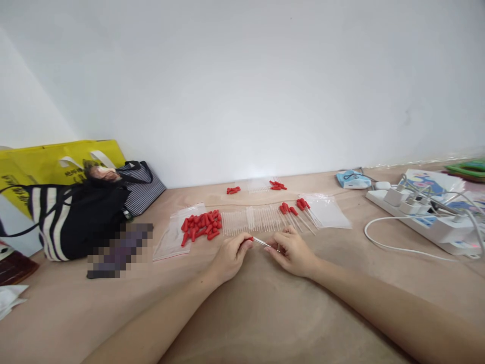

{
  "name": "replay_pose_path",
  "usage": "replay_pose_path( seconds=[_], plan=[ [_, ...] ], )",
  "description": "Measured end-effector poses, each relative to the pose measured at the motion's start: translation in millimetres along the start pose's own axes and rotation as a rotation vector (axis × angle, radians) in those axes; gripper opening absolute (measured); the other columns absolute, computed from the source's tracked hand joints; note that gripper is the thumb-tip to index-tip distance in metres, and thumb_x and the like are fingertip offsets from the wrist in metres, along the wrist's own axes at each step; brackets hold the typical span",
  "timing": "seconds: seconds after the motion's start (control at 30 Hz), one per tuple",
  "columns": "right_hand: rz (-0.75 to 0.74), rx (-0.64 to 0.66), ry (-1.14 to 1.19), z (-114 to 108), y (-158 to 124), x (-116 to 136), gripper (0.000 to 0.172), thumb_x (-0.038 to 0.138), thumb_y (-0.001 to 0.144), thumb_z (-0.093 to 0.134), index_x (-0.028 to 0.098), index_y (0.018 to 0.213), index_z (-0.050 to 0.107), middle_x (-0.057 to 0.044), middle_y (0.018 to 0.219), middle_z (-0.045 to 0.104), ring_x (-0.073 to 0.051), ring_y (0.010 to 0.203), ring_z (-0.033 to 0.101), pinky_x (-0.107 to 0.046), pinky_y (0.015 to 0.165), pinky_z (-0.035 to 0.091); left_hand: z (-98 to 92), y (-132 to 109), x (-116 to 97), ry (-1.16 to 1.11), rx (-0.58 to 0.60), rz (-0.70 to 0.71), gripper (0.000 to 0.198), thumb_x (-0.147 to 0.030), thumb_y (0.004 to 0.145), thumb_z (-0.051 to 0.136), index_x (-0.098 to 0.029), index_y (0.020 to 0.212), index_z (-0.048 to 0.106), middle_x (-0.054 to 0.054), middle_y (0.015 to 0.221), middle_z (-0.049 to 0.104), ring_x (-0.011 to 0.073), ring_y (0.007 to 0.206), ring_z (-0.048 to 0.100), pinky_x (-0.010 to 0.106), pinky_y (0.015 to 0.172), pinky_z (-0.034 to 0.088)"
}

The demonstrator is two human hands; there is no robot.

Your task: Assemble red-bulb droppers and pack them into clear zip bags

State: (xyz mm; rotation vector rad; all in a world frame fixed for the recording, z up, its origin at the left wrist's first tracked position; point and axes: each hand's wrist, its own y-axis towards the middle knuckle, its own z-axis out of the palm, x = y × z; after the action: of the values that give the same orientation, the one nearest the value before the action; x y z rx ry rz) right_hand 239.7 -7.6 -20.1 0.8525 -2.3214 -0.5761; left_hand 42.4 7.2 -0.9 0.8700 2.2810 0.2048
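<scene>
On tbl (265, 313): rubber bulbs (204, 221), some on zip bag (166, 243), L of tube row (250, 218); bulbed droppers (293, 211) R of row; power strip (426, 227) far R, handbag (87, 217) far L.

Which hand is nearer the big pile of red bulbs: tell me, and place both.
Left. The left hand is close to the pile of red bulbs, on its right and nearer the viewer; the right hand is farther off to the right.

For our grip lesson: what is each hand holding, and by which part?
A thin tube: the left hand pinches the red cap at one end, the right hand holds near the other.
</scene>
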Motion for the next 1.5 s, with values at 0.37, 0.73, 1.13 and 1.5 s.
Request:
replay_pose_path(
  seconds=[0.37, 0.73, 1.13, 1.5],
  plan=[
    [-0.068, 0.113, 0.003, -3.9, 2.9, -5.5, 0.016, 0.025, 0.083, 0.044, 0.017, 0.074, 0.053, 0.001, 0.063, 0.058, -0.010, 0.056, 0.048, -0.027, 0.067, 0.025, -1.8, -2.0, 0.0, 0.045, -0.018, 0.061, 0.018, -0.024, 0.086, 0.038, -0.016, 0.080, 0.053, 0.000, 0.070, 0.058, 0.0133, 0.065, 0.054, 0.023, 0.062, 0.040],
    [-0.190, 0.090, -0.154, -7.3, 7.1, -5.6, 0.020, 0.019, 0.084, 0.039, 0.018, 0.081, 0.058, 0.000, 0.069, 0.059, -0.010, 0.058, 0.045, -0.029, 0.065, 0.019, 0.8, -3.1, -3.4, 0.144, 0.061, 0.193, 0.017, -0.020, 0.085, 0.038, -0.015, 0.078, 0.051, 0.003, 0.071, 0.055, 0.0150, 0.067, 0.052, 0.025, 0.063, 0.041],
    [-0.068, 0.147, -0.015, 3.7, 7.2, 3.3, 0.019, 0.017, 0.084, 0.038, 0.016, 0.080, 0.057, -0.001, 0.071, 0.061, -0.011, 0.063, 0.050, -0.027, 0.065, 0.023, 1.7, -4.6, 2.8, 0.122, 0.072, 0.229, 0.018, -0.021, 0.086, 0.037, -0.015, 0.079, 0.052, 0.005, 0.074, 0.056, 0.0155, 0.069, 0.051, 0.027, 0.064, 0.042],
    [-0.083, 0.224, -0.079, -6.1, 12.8, 3.9, 0.021, 0.028, 0.086, 0.040, 0.020, 0.086, 0.059, -0.002, 0.079, 0.061, -0.013, 0.074, 0.052, -0.027, 0.067, 0.025, -8.0, -3.8, 7.6, 0.118, 0.074, 0.202, 0.017, -0.022, 0.086, 0.040, -0.016, 0.081, 0.055, 0.003, 0.075, 0.059, 0.0149, 0.071, 0.054, 0.027, 0.067, 0.042]
  ],
)
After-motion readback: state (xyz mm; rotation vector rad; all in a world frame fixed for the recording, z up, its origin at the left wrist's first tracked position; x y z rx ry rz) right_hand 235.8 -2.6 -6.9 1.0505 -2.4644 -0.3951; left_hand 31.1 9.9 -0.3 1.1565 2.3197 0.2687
